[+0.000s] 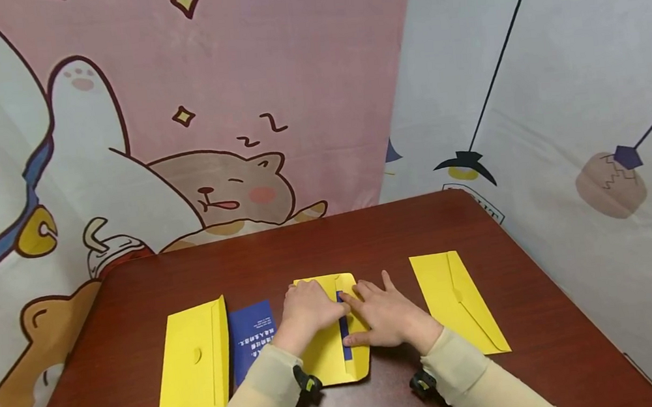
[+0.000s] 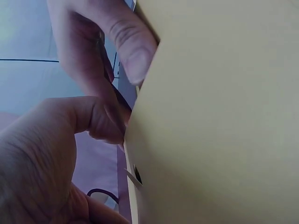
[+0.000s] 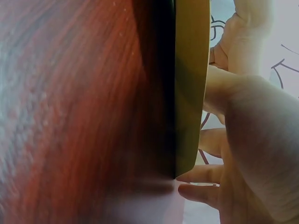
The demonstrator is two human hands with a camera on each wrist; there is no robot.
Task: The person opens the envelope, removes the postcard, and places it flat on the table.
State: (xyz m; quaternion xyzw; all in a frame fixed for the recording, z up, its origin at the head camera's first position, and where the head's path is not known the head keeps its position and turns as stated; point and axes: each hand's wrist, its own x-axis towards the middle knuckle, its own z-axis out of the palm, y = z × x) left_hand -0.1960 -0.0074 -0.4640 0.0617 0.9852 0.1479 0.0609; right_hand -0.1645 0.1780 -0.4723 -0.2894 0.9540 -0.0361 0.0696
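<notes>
A yellow envelope (image 1: 324,364) lies in the middle of the table, its flap folded out to the right. A narrow strip of a blue card (image 1: 347,351) shows at the opening; the rest of the card is hidden inside. My left hand (image 1: 306,313) grips the envelope from above, fingers bent near its far edge and thumb reaching the blue strip. In the left wrist view that thumb (image 2: 110,126) meets the envelope's edge. From the right, my right hand (image 1: 388,315) lies over the flap with spread, fairly straight fingers, its index finger and thumb on the strip.
To the left lies another yellow envelope (image 1: 185,368) with a small tab slot. A blue printed card (image 1: 250,335) sits between it and the middle envelope, partly behind my left arm. A third yellow envelope (image 1: 459,302) is on the right of the brown table (image 1: 376,235).
</notes>
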